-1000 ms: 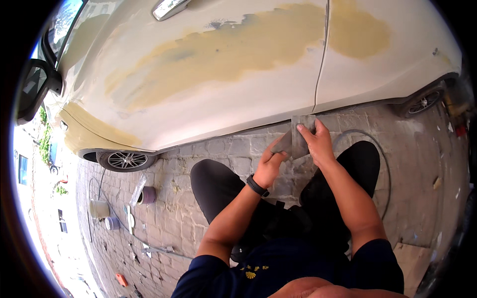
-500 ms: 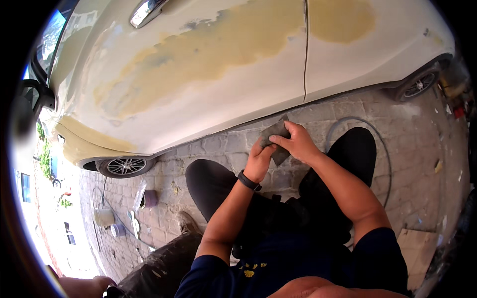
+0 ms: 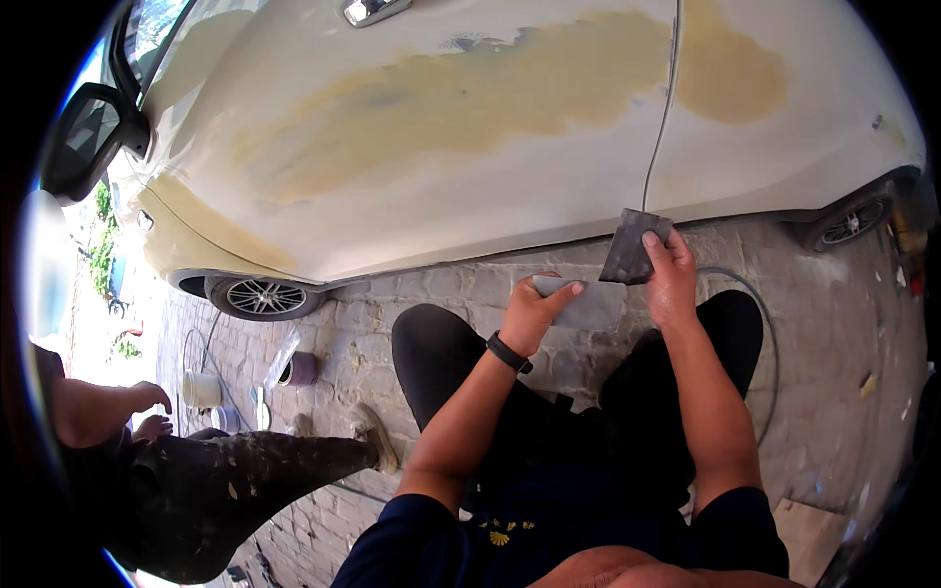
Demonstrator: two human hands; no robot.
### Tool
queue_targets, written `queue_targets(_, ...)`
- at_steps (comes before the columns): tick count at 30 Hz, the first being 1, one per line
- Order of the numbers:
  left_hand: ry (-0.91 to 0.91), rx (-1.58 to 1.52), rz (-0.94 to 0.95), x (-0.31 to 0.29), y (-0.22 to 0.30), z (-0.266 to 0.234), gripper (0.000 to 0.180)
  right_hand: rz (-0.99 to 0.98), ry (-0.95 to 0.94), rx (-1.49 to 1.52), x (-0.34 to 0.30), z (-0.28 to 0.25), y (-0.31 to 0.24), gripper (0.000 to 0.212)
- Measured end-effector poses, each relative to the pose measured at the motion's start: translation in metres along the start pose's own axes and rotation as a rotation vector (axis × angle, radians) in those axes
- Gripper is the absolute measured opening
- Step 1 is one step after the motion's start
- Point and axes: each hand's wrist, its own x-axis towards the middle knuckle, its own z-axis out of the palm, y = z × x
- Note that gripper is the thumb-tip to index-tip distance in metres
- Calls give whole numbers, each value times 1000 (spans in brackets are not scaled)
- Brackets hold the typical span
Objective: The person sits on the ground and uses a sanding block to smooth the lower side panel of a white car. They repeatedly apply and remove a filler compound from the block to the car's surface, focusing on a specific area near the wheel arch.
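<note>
My left hand [image 3: 527, 318] grips a flat, light grey piece of sandpaper [image 3: 596, 306], thumb on top. Just to its right and higher, my right hand [image 3: 674, 284] pinches a darker piece of sandpaper [image 3: 625, 253] between thumb and fingers. The two pieces are close, their edges almost meeting. Both are held over my knees, in front of the lower edge of a cream car [image 3: 490, 211]. Large tan patches of filler [image 3: 461, 108] cover part of its door, and another patch [image 3: 730, 73] lies beyond the door seam.
At the left stands another person in stained dark trousers [image 3: 245, 480], hands partly visible. Near the front wheel [image 3: 263, 296] are a white bucket [image 3: 201, 390] and a dark purple tub [image 3: 302, 370]. A grey hose [image 3: 769, 343] curves over the paving by my right knee. Cardboard [image 3: 809, 534] lies at lower right.
My hands have moved apart; the sandpaper, earlier held together in both, is now two separate pieces, one in each hand. The other person has come further into view at the left.
</note>
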Motion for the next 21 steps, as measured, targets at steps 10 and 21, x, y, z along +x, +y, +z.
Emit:
queue_targets(10, 301, -158, 214, 9, 11, -25, 25, -22, -469, -993, 1, 11, -24, 29)
queue_targets(21, 42, -36, 94, 3, -14, 0, 49, 163, 182, -220, 3, 3, 16, 29)
